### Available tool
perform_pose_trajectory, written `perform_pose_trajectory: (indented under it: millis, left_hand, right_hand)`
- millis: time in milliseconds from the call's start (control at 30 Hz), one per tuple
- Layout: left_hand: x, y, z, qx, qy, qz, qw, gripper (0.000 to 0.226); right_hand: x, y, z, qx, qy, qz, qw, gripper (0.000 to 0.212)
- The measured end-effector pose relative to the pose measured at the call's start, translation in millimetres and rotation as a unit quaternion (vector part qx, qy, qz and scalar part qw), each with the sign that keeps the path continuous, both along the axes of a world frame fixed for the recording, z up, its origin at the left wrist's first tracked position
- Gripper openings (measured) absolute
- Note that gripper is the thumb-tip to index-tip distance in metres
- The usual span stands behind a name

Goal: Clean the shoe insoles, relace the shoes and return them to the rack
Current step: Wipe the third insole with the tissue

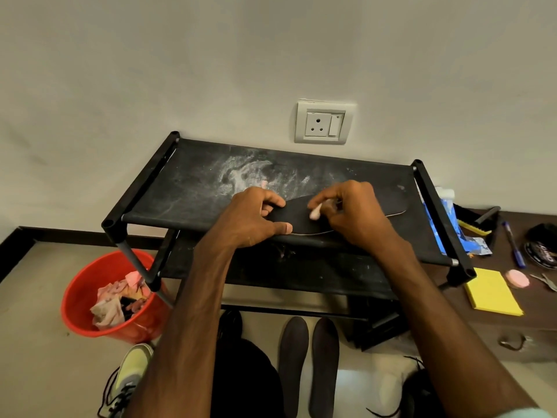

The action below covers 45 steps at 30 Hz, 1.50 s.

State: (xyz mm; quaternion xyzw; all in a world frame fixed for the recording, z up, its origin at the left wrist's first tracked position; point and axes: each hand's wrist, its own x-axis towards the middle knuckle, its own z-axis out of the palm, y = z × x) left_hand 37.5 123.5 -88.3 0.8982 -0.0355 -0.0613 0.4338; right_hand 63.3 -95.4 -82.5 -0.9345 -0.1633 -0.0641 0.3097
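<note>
A dark insole [304, 220] lies flat on the top shelf of the black shoe rack [187, 188]. My left hand [253, 218] grips its left end, thumb along the near edge. My right hand [349, 212] pinches a small pale pink wad [315, 212] and presses it on the insole's middle. Two more dark insoles [307, 357] lie side by side on the floor below. A yellow-green shoe [129, 378] with loose black laces sits at the bottom left. A white shoe [391, 384] with black laces is at the bottom right, partly hidden by my arm.
White powder smears the rack's top. A red bucket [78, 297] with crumpled wipes stands left of the rack. On the brown cabinet to the right lie a yellow sticky-note pad [491, 292], a pink round object [517, 278], a blue pen [512, 244], a blue packet [449, 224].
</note>
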Motion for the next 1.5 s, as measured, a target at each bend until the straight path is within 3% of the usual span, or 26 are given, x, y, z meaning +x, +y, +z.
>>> perform_pose_trajectory:
  millis: [100,167,267,367,433,533,633,800,967,1167,1300,1500]
  left_hand:
    - [0.4,-0.1,-0.9,-0.004,0.006,0.0,1.0,0.055]
    - [0.5,0.2,-0.4,-0.002,0.005,0.0,1.0,0.055]
    - [1.7,0.6,-1.4,0.003,-0.005,-0.006,1.0,0.055]
    - [0.4,0.0,-1.4,0.011,-0.018,-0.017,1.0,0.054]
    - [0.5,0.4,-0.9,0.012,-0.019,-0.02,1.0,0.053]
    - [2.6,0.3,-1.0,0.023,-0.009,-0.018,1.0,0.053]
    - [3.7,-1.2,-1.8,0.025,-0.005,-0.011,1.0,0.053]
    - [-0.2,-10.6,-2.3,0.048,-0.027,0.015,0.998,0.069]
    - [-4.6,-19.3,1.1,0.013,-0.02,0.037,0.999,0.1]
    - [-16.3,-22.7,10.3,-0.008,-0.057,0.038,0.998,0.067]
    - [-31.1,-36.2,21.9,-0.047,-0.135,0.031,0.989,0.045]
    - [-54.8,-52.3,53.3,-0.176,-0.223,0.039,0.958,0.029]
  right_hand:
    - [12.7,0.1,-4.6,0.016,-0.024,-0.095,0.995,0.028]
    - [13.0,1.1,-2.7,-0.017,-0.001,-0.103,0.995,0.025]
    - [-2.8,18.3,2.3,-0.073,0.011,-0.002,0.997,0.022]
    - [-20.1,31.0,7.4,-0.051,0.003,0.111,0.993,0.018]
    - [-18.5,27.5,10.5,-0.037,0.024,0.133,0.99,0.022]
    - [-10.1,14.5,13.5,-0.016,0.067,0.051,0.996,0.016]
    - [-7.8,6.3,7.6,-0.059,0.068,-0.068,0.994,0.021]
    - [-22.6,-0.8,10.6,-0.029,0.089,-0.008,0.996,0.016]
    - [-32.5,-30.4,-8.0,0.02,0.026,-0.156,0.987,0.013]
    - [-59.0,-43.4,-12.2,0.125,-0.084,-0.167,0.974,0.015]
    - [-69.1,-50.6,-5.6,0.167,-0.157,-0.169,0.958,0.015]
    - [-78.3,-65.4,5.4,0.13,-0.189,-0.143,0.963,0.018]
